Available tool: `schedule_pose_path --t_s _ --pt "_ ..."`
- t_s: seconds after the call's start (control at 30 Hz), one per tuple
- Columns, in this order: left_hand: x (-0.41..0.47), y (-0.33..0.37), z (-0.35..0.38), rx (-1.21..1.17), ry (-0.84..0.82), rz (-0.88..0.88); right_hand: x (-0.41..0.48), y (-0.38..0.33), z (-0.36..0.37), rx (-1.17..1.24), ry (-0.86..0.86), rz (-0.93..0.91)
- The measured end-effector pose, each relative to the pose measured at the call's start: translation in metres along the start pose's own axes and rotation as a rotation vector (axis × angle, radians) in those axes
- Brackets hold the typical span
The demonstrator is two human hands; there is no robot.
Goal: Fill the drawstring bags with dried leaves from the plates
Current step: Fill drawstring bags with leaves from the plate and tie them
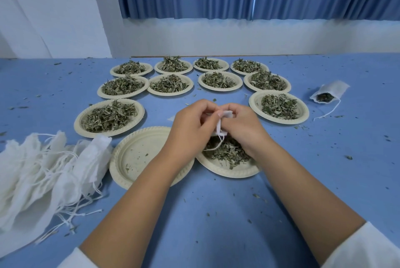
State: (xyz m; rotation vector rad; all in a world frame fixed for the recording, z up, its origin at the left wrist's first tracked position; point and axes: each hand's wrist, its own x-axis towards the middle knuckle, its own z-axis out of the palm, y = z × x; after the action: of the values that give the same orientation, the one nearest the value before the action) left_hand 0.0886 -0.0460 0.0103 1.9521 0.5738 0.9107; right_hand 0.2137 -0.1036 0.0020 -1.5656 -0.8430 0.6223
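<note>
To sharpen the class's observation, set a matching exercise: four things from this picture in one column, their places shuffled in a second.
1. nearly bare cream paper plate
2. small white drawstring bag, string dangling
3. white drawstring bag holding dark leaves
4. heap of empty white drawstring bags

a. far right, alone
b. near left
c. pinched between left hand and right hand
d. under the left forearm

Pairs: 1-d, 2-c, 3-a, 4-b
</note>
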Motion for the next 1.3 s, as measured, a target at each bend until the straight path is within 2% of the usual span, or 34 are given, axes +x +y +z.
schedule_pose_path --t_s 0.07,0.13,0.3,0.4,0.57,0.73,1.0,1.07,1.17,1.23,1.3 --pt "-0.002 0.000 0.003 0.060 -0.020 0.035 0.001 0.001 0.002 -0.065 0.038 0.009" --pt "-0.001 -0.003 0.003 0.072 0.020 0.026 0.001 0.000 0.002 -0.032 0.007 0.022" --pt "0.004 -0.009 -0.006 -0.004 0.156 -0.056 0.003 -0.010 -0.012 0.309 -0.261 0.181" --pt "0.006 -0.011 -0.008 -0.018 0.177 -0.059 0.000 -0.014 -0.015 0.323 -0.351 0.154" --pt "0.004 -0.009 -0.007 0.145 0.133 0.033 -0.004 -0.011 -0.007 0.187 -0.253 0.060" --pt "0.003 -0.006 -0.011 0.212 0.133 0.083 -0.001 -0.011 -0.011 0.176 -0.186 0.078" --pt "0.001 -0.003 -0.008 0.333 0.107 0.216 0.000 -0.001 0.009 -0.022 0.040 -0.008" --pt "0.002 -0.006 -0.008 0.372 0.117 0.235 0.001 -0.002 0.011 -0.002 0.017 0.006" --pt "0.004 -0.014 -0.014 0.435 0.152 0.223 0.000 -0.008 0.003 0.188 -0.185 0.090" --pt "0.007 -0.019 -0.019 0.470 0.188 0.204 -0.001 -0.012 -0.010 0.085 -0.255 0.090" --pt "0.010 -0.023 -0.022 0.503 0.203 0.194 0.000 -0.012 -0.025 -0.287 -0.216 -0.017"
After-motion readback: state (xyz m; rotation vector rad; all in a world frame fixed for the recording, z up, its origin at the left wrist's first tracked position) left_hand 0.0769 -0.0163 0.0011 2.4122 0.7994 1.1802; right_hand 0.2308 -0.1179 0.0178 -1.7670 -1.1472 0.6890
